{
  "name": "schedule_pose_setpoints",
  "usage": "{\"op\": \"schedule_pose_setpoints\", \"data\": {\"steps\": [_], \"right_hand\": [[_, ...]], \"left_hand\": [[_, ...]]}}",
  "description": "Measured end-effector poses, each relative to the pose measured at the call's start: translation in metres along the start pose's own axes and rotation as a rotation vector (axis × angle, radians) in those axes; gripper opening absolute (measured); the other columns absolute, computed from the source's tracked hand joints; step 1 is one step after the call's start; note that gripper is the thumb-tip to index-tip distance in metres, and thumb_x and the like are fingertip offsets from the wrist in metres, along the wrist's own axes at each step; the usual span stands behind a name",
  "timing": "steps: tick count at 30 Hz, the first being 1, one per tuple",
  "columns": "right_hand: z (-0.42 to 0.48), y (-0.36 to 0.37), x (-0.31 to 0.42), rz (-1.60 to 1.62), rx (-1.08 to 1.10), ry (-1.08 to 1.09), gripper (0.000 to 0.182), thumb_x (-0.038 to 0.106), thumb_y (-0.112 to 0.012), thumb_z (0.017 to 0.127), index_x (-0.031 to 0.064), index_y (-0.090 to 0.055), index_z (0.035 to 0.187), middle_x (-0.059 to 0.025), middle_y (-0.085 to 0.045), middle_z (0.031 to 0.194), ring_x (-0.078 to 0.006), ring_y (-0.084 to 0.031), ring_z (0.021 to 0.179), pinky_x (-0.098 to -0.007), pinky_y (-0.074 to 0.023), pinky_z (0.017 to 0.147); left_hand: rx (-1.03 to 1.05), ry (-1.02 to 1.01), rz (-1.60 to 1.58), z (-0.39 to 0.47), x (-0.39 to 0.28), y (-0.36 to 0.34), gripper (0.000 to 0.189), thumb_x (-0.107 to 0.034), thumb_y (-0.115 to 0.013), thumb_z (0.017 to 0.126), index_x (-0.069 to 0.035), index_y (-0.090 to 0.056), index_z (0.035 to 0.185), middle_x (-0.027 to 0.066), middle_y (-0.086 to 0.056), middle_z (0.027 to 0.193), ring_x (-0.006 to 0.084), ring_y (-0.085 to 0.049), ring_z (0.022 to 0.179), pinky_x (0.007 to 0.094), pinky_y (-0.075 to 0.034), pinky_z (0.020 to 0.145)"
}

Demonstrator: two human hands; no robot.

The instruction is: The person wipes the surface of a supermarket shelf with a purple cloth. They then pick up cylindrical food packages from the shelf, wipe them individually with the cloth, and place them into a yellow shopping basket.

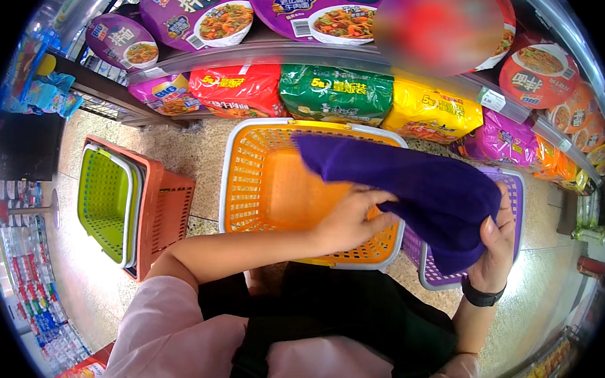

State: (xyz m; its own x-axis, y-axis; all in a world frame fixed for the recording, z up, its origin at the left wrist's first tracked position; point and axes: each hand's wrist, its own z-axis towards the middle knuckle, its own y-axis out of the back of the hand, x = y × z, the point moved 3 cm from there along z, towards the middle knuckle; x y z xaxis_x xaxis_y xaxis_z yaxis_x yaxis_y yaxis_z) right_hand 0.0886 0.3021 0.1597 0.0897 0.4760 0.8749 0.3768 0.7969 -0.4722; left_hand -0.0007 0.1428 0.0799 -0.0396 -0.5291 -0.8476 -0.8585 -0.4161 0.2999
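Observation:
A dark purple cloth (409,178) is stretched between my two hands, over the orange plastic shopping basket (292,189) and part of the purple basket (518,198). My left hand (358,219) pinches the cloth's lower edge above the orange basket's near side. On the right, my right hand (498,250) grips the bunched end above the purple basket; a black band is on that wrist. No items show in the visible part of the orange basket. The cloth hides part of both baskets.
At the left, a green basket (103,204) sits inside a coral basket (173,211) on the floor. Ahead, a shelf holds instant noodle bowls (206,19), with red (238,92), green (336,92) and yellow (432,110) noodle multipacks below its clear edge.

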Motion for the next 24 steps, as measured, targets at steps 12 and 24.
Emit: {"op": "schedule_pose_setpoints", "data": {"steps": [12,24], "right_hand": [[0.076,0.115,-0.054,-0.322,-0.404,0.137,0.018,-0.001,-0.056,0.082,0.0071,-0.055,0.098,0.002,-0.052,0.09,-0.0068,-0.05,0.079,-0.0202,-0.0402,0.067],[0.097,0.123,-0.083,-1.584,-0.325,0.401,0.04,0.012,-0.068,0.071,0.0044,-0.053,0.107,-0.0206,-0.048,0.113,-0.0364,-0.048,0.104,-0.041,-0.0397,0.089]], "left_hand": [[-0.169,-0.262,-0.499,0.027,0.012,0.013,0.013,-0.014,-0.052,0.089,-0.003,-0.054,0.096,-0.0009,-0.048,0.072,0.0048,-0.045,0.057,0.0211,-0.038,0.05],[-0.5,-0.357,0.453,0.086,0.043,0.0,0.038,-0.019,-0.065,0.076,-0.008,-0.054,0.111,0.0168,-0.045,0.117,0.0332,-0.042,0.11,0.0363,-0.036,0.094]]}}
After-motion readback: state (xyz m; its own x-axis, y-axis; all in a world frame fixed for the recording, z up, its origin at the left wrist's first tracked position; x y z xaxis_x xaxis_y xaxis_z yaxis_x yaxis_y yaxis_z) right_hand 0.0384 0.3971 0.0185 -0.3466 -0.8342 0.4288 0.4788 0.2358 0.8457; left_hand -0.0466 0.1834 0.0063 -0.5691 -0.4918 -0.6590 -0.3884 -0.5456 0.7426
